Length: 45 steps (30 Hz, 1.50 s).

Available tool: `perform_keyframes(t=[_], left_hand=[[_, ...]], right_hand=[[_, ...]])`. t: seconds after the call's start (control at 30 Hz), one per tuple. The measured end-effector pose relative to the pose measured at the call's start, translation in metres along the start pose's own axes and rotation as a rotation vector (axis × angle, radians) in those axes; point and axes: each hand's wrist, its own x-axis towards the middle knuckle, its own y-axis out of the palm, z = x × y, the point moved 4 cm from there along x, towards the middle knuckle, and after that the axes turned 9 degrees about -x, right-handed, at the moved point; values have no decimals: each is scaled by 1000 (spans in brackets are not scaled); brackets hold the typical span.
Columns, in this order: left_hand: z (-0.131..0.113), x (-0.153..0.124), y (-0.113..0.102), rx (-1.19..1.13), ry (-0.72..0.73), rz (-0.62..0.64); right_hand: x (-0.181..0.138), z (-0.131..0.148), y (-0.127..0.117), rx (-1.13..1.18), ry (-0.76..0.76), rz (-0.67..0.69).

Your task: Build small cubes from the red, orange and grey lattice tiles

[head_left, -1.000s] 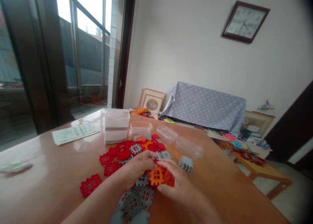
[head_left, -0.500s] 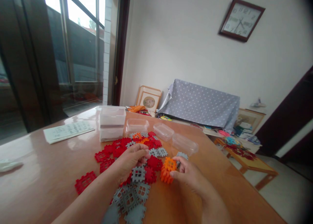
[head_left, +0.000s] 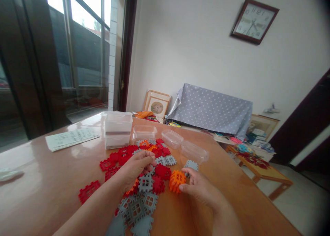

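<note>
My right hand (head_left: 199, 188) pinches an orange cube (head_left: 176, 181) built from waffle tiles and rests it on the brown table (head_left: 51, 181). My left hand (head_left: 135, 167) lies curled over the pile of loose red tiles (head_left: 161, 170) and grey tiles (head_left: 138, 208), fingertips closed on a tile I cannot make out clearly. A small grey cube (head_left: 191, 165) stands just beyond the orange one. A lone red tile (head_left: 89, 191) lies apart at the left.
Stacked white boxes (head_left: 118, 129) and three clear plastic tubs (head_left: 172, 138) stand behind the pile. A printed sheet (head_left: 72, 138) lies at the left. A low wooden table (head_left: 260, 169) and a cloth-covered bench (head_left: 212, 109) lie beyond the table's right edge.
My right hand drew the orange piece out of the pile to the right and set it down as a cube. My left hand stayed on the pile.
</note>
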Motion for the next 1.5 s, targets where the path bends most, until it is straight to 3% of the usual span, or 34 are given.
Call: perform_keyframes(t=[0.13,0.3,0.53,0.77,1.23,1.5], left_hand=[[-1,2,-2,-10,20,-21],[-9,6,-17,-94,89,-108],[-25,9,-50,-254,232,-352],[-23,12,-61,-301,249,-405],[-24,6,-52,-307,237,-354],[-21,7,-52,-286,235,-373]], right_hand=[[-2,4,-3,3,-24,-32],[1,30,2,-73,-107,-182],[-4,95,65,-194,-238,-157],[-11,140,107,-425,-348,-180],[3,140,127,-680,-269,-206],[6,136,120,-564,-356,-247]])
